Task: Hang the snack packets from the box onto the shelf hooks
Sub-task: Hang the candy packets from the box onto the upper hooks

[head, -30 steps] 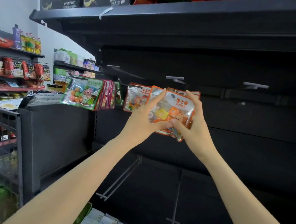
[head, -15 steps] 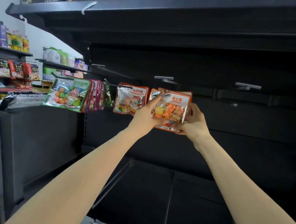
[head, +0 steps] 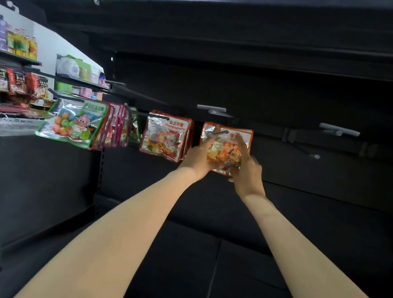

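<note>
Both my hands hold a small stack of orange-edged snack packets (head: 225, 150) up at a shelf hook (head: 220, 133), whose tip shows at the packets' top left. My left hand (head: 198, 155) grips the stack's left side with one finger stretched up to the hook. My right hand (head: 247, 164) grips the lower right, its index finger lying over the front packet. To the left, red-edged packets (head: 164, 136) hang on another hook, and green and pink-edged packets (head: 76, 120) hang further left. The box is out of view.
A bare hook (head: 311, 154) juts out to the right, with grey price-tag holders (head: 339, 130) above. A dark shelf board (head: 234, 6) runs overhead carrying wafer boxes. Other stocked shelves (head: 5, 73) stand at the far left. Dark lower shelving lies beneath my arms.
My hands have carried the orange packets further in and up to the hook; the view has tilted up, so the box at the bottom has dropped out of sight.
</note>
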{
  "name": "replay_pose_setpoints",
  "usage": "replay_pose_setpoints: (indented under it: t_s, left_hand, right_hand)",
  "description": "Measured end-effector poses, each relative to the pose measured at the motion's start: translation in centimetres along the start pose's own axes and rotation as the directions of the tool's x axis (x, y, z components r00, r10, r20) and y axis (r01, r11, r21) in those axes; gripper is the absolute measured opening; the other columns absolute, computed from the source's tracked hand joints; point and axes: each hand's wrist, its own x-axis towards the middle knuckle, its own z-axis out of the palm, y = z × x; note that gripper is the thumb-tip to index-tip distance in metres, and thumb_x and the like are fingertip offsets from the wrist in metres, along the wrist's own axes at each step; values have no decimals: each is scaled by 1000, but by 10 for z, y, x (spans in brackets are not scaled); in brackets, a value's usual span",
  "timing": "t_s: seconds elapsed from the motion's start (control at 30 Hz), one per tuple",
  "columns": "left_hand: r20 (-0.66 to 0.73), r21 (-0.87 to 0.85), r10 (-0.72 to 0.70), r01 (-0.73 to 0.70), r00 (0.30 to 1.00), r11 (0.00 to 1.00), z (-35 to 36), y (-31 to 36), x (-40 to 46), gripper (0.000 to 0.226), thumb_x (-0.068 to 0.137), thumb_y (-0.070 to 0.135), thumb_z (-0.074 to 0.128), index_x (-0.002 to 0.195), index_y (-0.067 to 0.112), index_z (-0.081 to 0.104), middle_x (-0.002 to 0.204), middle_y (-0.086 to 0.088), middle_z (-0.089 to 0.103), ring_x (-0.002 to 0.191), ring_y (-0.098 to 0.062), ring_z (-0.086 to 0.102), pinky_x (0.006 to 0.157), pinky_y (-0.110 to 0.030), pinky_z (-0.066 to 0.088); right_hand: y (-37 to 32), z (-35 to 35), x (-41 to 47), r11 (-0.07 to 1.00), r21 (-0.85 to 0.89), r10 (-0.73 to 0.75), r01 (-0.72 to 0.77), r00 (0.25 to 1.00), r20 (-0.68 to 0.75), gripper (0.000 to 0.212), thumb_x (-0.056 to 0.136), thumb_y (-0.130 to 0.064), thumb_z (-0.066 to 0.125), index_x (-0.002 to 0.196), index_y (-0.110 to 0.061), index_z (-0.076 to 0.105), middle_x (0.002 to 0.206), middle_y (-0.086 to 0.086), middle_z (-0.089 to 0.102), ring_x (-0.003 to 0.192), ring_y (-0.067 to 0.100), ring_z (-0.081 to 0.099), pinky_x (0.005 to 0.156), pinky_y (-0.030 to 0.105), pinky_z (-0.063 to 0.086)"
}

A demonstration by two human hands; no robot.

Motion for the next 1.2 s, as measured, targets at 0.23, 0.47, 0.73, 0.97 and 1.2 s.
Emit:
replay_pose_setpoints:
  t_s: [0.23,0.47,0.73,0.97,1.2]
  left_hand:
    - [12,15,23,-23,1000,1000,-7,0,-4,77,86,24,66,147,33,20,144,-6,43,128,-27,45,101,-33,38]
    - [-186,174,33,0,982,985,-15,-2,-30,60,88,26,63,142,30,36,131,-10,51,119,-28,51,98,-45,45]
    - [-354,538,248,-20,902,843,-71,-28,-122,25,91,16,55,114,15,63,102,-2,65,93,-21,61,82,-41,49]
    - [-416,588,19,253,909,769,-166,-138,-250,25,86,30,45,90,18,66,72,4,66,65,-19,63,66,-39,51]
    - [-432,421,-494,653,755,630,-256,-279,-395,17,90,20,54,99,15,67,93,-6,70,91,-27,62,78,-39,50]
  right_hand:
    - [-5,-8,0,974,-218,66,-55,997,46,88,90,-3,59,151,-35,5,126,18,42,102,30,58,71,37,55]
    - [-27,-13,-32,894,-440,-137,85,987,-88,63,90,-17,59,144,-22,29,136,16,28,123,32,31,91,40,46]
    - [-84,44,-78,939,87,-335,332,942,12,30,96,-16,49,125,-18,53,123,1,50,112,15,49,85,33,49]
    - [-177,170,-144,907,324,-365,270,888,280,25,98,-21,43,118,-19,56,108,-1,57,100,14,54,82,36,48]
    - [-271,339,-242,920,354,-370,171,681,632,25,97,-19,43,114,-17,61,108,3,59,101,20,58,83,38,49]
